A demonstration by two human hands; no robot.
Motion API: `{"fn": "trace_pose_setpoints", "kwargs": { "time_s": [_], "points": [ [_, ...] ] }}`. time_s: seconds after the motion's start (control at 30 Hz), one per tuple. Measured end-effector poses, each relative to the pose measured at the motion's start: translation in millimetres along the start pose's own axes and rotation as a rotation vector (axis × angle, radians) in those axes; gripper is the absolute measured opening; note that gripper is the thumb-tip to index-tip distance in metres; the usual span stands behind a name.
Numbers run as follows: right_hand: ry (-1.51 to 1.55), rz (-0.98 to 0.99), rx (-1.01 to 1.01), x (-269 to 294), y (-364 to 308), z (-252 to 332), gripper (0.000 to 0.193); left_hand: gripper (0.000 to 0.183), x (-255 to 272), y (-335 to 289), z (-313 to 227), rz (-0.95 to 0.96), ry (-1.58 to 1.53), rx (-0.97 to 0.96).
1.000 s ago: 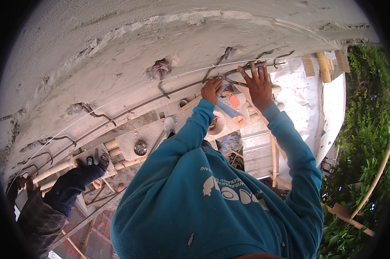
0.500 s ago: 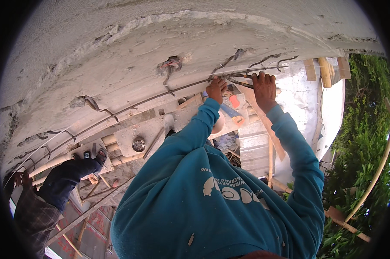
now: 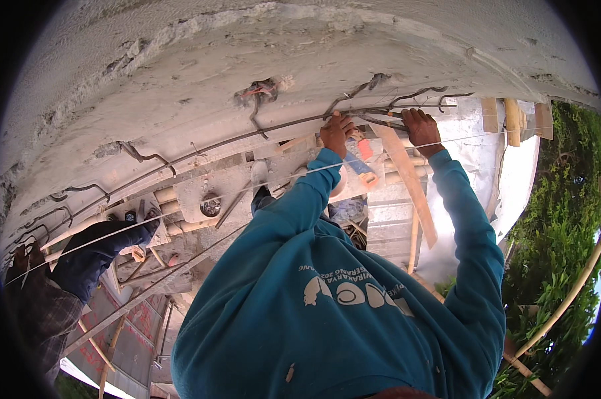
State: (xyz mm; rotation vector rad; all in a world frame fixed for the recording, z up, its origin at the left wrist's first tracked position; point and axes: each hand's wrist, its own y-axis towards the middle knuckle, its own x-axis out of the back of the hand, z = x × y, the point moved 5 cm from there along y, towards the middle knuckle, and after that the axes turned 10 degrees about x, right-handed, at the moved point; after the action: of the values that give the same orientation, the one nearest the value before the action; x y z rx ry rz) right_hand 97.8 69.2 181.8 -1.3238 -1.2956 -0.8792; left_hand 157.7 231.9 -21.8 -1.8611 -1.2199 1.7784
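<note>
A long thin steel rod runs along the concrete wall, across bent steel hooks that stick out of it. My left hand is closed at the rod, fingers curled up against it beside one hook. To its right, my right hand grips the handles of dark pincers. Their jaws point left, toward the rod and my left fingers; what they bite on is too small to tell. A pale string stretches slantwise in front of my left sleeve and close below my right hand.
Below lie a plank platform, a handsaw, a round dark container and a slanting board. A co-worker is at the far left by the wall. Bamboo poles and greenery stand right.
The string has swung away from the wall and now crosses my left arm. My right hand has shifted slightly right and down with the pincers; my left hand stays at the rod.
</note>
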Motion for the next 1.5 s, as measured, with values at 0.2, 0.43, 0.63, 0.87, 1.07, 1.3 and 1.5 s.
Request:
{"fn": "trace_pose_setpoints", "kwargs": {
  "time_s": [0.2,0.43,0.63,0.87,1.07,1.3,1.5],
  "points": [
    [-0.031,-0.093,0.095,-2.9,-0.4,-6.3,0.023,0.06,-6.2,-10.4,-0.1,-0.05,0.037,-0.057],
    [-0.294,0.248,-0.105,50.3,10.6,75.4,0.012,0.059,-6.4,-4.1,0.9,-0.026,-0.001,-0.04],
    [0.183,0.307,-0.177,28.7,0.0,94.2,0.004,0.065,-5.7,-2.7,0.2,-0.011,0.047,-0.013],
    [1.732,0.405,-0.805,-8.8,-36.7,112.0,0.039,0.072,-11.3,-4.7,8.6,-0.016,0.007,0.059],
    [1.713,0.557,-0.699,-11.8,-35.0,85.3,0.053,0.05,-25.3,-8.6,15.7,0.172,-0.143,0.087],
    [1.717,0.594,-0.684,-22.8,-42.7,76.2,0.053,0.029,-30.1,-11.1,33.7,0.292,-0.239,0.129],
    [1.872,0.469,-0.716,-54.5,-58.4,93.4,0.053,0.047,-36.1,-19.4,23.0,0.403,-0.178,0.191]
  ]
}}
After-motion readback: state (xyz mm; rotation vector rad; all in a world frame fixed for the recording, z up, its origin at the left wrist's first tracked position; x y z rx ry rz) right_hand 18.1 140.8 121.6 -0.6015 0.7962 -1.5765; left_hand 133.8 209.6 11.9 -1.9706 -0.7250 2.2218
